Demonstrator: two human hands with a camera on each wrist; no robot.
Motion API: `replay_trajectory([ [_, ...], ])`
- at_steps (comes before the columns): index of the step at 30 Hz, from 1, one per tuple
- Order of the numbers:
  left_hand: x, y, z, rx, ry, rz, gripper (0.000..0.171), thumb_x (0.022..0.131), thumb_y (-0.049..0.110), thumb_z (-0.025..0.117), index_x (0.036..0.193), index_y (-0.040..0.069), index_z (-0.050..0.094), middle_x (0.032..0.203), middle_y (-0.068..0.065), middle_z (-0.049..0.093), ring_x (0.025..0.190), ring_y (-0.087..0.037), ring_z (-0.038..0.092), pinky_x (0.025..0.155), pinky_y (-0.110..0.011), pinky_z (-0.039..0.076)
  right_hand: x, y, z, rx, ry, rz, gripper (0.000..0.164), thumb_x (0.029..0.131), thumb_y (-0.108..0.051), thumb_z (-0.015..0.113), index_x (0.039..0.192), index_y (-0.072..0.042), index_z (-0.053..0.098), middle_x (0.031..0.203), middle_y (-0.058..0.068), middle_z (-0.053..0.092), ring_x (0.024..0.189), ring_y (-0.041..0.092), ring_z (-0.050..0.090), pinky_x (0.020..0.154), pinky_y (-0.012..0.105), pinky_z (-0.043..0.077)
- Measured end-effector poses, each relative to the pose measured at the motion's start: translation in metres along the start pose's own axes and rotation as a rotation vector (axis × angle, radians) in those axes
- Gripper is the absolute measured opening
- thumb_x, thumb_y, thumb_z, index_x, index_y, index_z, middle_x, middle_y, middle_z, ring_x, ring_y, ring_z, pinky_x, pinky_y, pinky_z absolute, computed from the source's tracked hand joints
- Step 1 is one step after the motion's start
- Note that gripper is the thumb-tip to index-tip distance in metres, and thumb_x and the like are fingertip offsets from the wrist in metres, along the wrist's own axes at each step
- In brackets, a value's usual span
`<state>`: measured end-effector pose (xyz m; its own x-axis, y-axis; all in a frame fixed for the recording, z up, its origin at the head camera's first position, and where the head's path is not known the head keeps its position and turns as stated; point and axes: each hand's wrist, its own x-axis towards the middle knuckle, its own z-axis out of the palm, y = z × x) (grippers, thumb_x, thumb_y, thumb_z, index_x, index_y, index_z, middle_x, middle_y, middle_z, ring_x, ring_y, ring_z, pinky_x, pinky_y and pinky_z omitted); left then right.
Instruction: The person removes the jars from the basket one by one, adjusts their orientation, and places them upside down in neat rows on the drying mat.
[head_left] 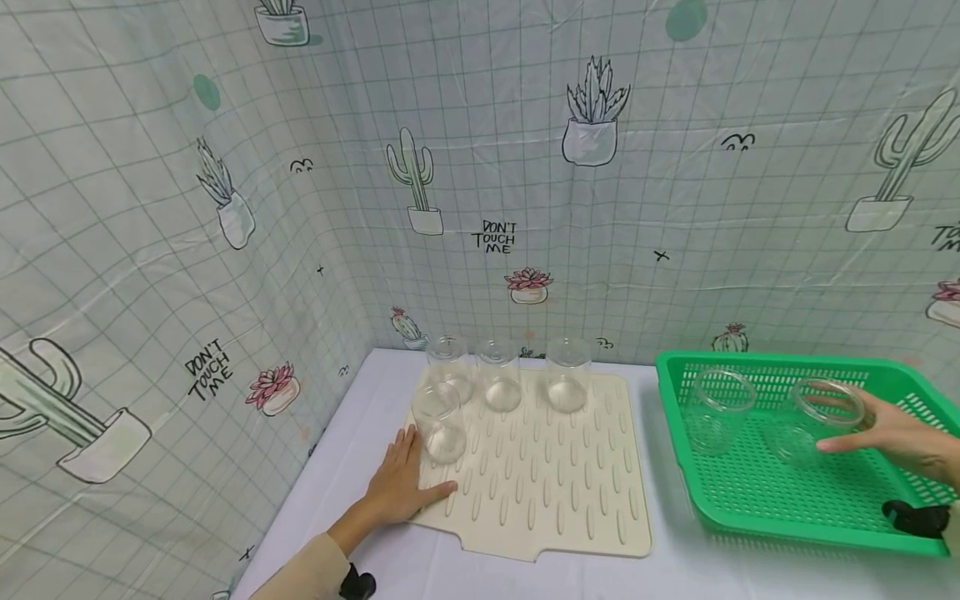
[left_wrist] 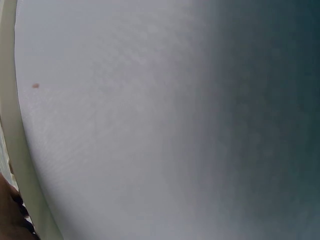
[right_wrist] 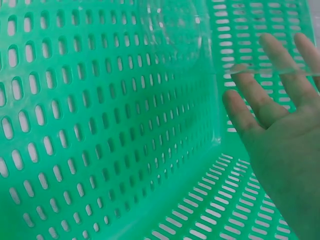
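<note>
A cup (head_left: 808, 423) is near twelve o'clock in the basket (head_left: 765, 358), the right hand's (head_left: 896, 429) grip wide about it, apparently to span its breadth; contact I cannot tell. A second cup (head_left: 716, 417) sits at ten. At nine, the left hand (head_left: 397, 479), fingers straight, rests against the mat (head_left: 540, 500), perhaps steadying it.

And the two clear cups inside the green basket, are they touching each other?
Apart: the head view shows bare green basket between left cup and right cup.
</note>
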<state>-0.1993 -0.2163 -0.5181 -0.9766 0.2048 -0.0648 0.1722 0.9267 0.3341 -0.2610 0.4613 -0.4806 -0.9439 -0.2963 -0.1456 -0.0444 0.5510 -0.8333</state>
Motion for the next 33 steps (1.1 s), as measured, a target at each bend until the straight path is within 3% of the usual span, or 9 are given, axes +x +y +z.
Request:
replay_trajectory([
  [2, 0.000, 0.002, -0.001, -0.018, 0.002, -0.002, 0.109, 0.077, 0.072, 0.049, 0.144, -0.005, 0.011, 0.151, -0.020, 0.005, 0.139, -0.032, 0.000, 0.111, -0.045, 0.006, 0.000, -0.004, 0.001, 0.024, -0.011, -0.032, 0.091, 0.082, -0.007, 0.067, 0.149, -0.022, 0.006, 0.121, -0.026, 0.036, 0.096, -0.024, 0.034, 0.076, 0.054, 0.047],
  [3, -0.001, 0.002, -0.002, -0.026, 0.003, -0.001, 0.108, 0.077, 0.071, 0.050, 0.144, -0.005, 0.012, 0.151, -0.021, 0.006, 0.139, -0.032, 0.001, 0.111, -0.045, 0.006, 0.000, -0.006, 0.001, 0.040, -0.017, -0.046, 0.089, 0.082, -0.005, 0.066, 0.149, -0.021, 0.009, 0.117, -0.033, 0.033, 0.097, -0.024, 0.035, 0.076, 0.051, 0.048],
  [7, -0.002, 0.005, -0.007, -0.063, -0.002, -0.001, 0.107, 0.077, 0.067, 0.054, 0.144, -0.006, 0.012, 0.151, -0.022, 0.007, 0.138, -0.034, 0.002, 0.110, -0.048, 0.007, 0.001, -0.008, 0.002, 0.063, -0.023, -0.052, 0.085, 0.082, -0.004, 0.066, 0.148, -0.022, 0.015, 0.113, -0.037, 0.032, 0.098, -0.024, 0.036, 0.073, 0.039, 0.052],
  [10, -0.003, 0.005, -0.008, -0.057, -0.013, -0.009, 0.108, 0.077, 0.069, 0.052, 0.145, -0.005, 0.011, 0.151, -0.020, 0.006, 0.138, -0.033, 0.001, 0.111, -0.047, 0.007, 0.003, -0.008, 0.004, 0.055, -0.009, -0.052, 0.082, 0.083, -0.004, 0.066, 0.147, -0.019, 0.018, 0.115, -0.035, 0.032, 0.098, -0.023, 0.037, 0.072, 0.038, 0.052],
  [15, -0.003, 0.002, -0.009, -0.089, -0.011, -0.010, 0.109, 0.076, 0.069, 0.054, 0.145, -0.003, 0.010, 0.151, -0.019, 0.006, 0.139, -0.032, 0.000, 0.111, -0.047, 0.008, 0.004, -0.009, 0.003, -0.039, 0.065, -0.028, 0.082, 0.081, -0.013, 0.070, 0.146, -0.021, 0.021, 0.117, -0.022, 0.033, 0.094, -0.023, 0.033, 0.076, 0.055, 0.043],
  [22, -0.002, -0.003, -0.012, -0.252, -0.009, -0.008, 0.107, 0.075, 0.060, 0.063, 0.146, 0.000, 0.011, 0.151, -0.017, 0.009, 0.138, -0.035, 0.000, 0.107, -0.056, 0.009, 0.000, -0.015, -0.004, -0.123, 0.124, -0.019, 0.085, 0.080, -0.018, 0.072, 0.146, -0.021, 0.019, 0.120, -0.006, 0.036, 0.091, -0.022, 0.032, 0.076, 0.056, 0.042],
  [28, -0.007, -0.005, -0.025, -0.407, -0.045, -0.026, 0.109, 0.075, 0.050, 0.070, 0.146, -0.001, 0.006, 0.151, -0.019, 0.006, 0.137, -0.036, -0.001, 0.108, -0.054, 0.005, -0.007, -0.025, -0.011, -0.154, 0.141, -0.029, 0.082, 0.083, -0.019, 0.070, 0.146, -0.022, 0.018, 0.131, 0.025, 0.035, 0.091, -0.024, 0.035, 0.075, 0.058, 0.043],
  [32, -0.011, -0.003, -0.041, -0.471, -0.044, -0.027, 0.110, 0.074, 0.049, 0.071, 0.147, 0.004, 0.003, 0.152, -0.017, 0.004, 0.138, -0.033, -0.002, 0.108, -0.054, 0.005, -0.013, -0.034, -0.017, -0.134, 0.165, -0.067, 0.075, 0.085, -0.014, 0.067, 0.144, -0.018, 0.021, 0.124, 0.000, 0.039, 0.093, -0.021, 0.039, 0.075, 0.061, 0.040],
  [33, -0.011, -0.003, -0.044, -0.480, -0.037, -0.021, 0.109, 0.075, 0.049, 0.071, 0.148, 0.006, 0.002, 0.152, -0.016, 0.004, 0.138, -0.032, -0.002, 0.108, -0.054, 0.006, -0.014, -0.037, -0.019, -0.126, 0.171, -0.075, 0.074, 0.085, -0.013, 0.066, 0.144, -0.018, 0.022, 0.123, -0.002, 0.039, 0.092, -0.020, 0.040, 0.075, 0.062, 0.039],
])
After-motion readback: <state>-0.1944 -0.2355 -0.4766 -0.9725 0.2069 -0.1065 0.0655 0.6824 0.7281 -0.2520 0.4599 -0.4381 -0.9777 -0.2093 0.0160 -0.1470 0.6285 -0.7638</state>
